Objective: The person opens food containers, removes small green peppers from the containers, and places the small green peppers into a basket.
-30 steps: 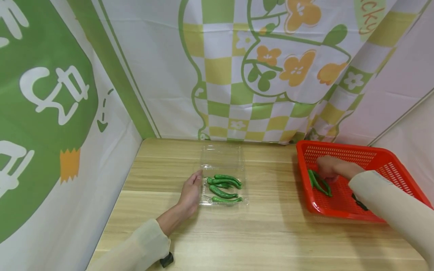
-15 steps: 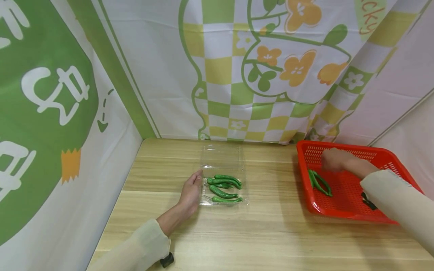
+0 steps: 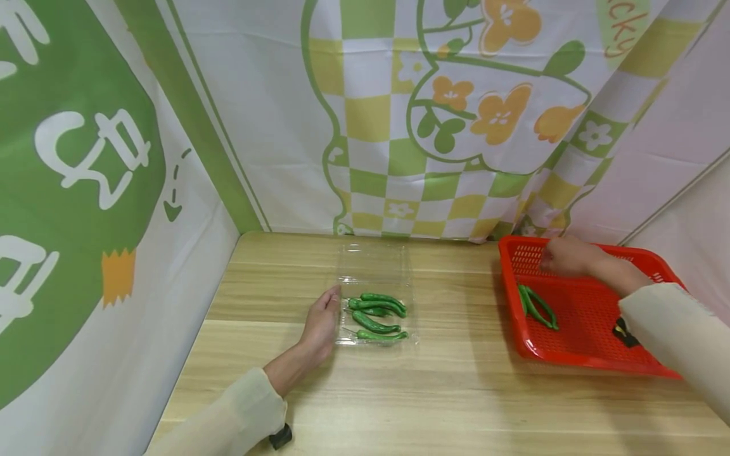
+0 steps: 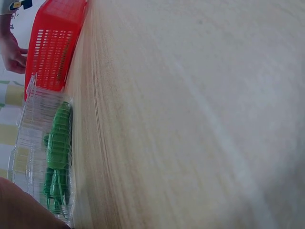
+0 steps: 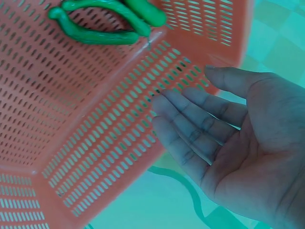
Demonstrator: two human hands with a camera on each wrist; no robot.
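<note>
A clear plastic clamshell box (image 3: 373, 261) lies with its lid raised at the back, several green chili peppers (image 3: 376, 323) in its base. Against the box's left side rests my left hand (image 3: 318, 324), fingers extended along the edge; the left wrist view catches only a bit of this hand (image 4: 21, 210) at its lower corner. My right hand (image 3: 570, 256) is over the back rim of a red basket (image 3: 527, 351). In the right wrist view that hand (image 5: 238, 138) has its palm showing, fingers loosely spread and holding nothing. Several green chili peppers (image 3: 538, 307) lie in the basket's left end.
The wooden table (image 3: 445, 392) carries the box near its middle and the basket at the right. A printed cloth (image 3: 388, 158) hangs behind the table's back edge, with a green and white panel (image 3: 85, 190) at the left.
My right hand has drawn back from the peppers in the basket, rising toward its back rim. My left hand, the box and its peppers stay in place.
</note>
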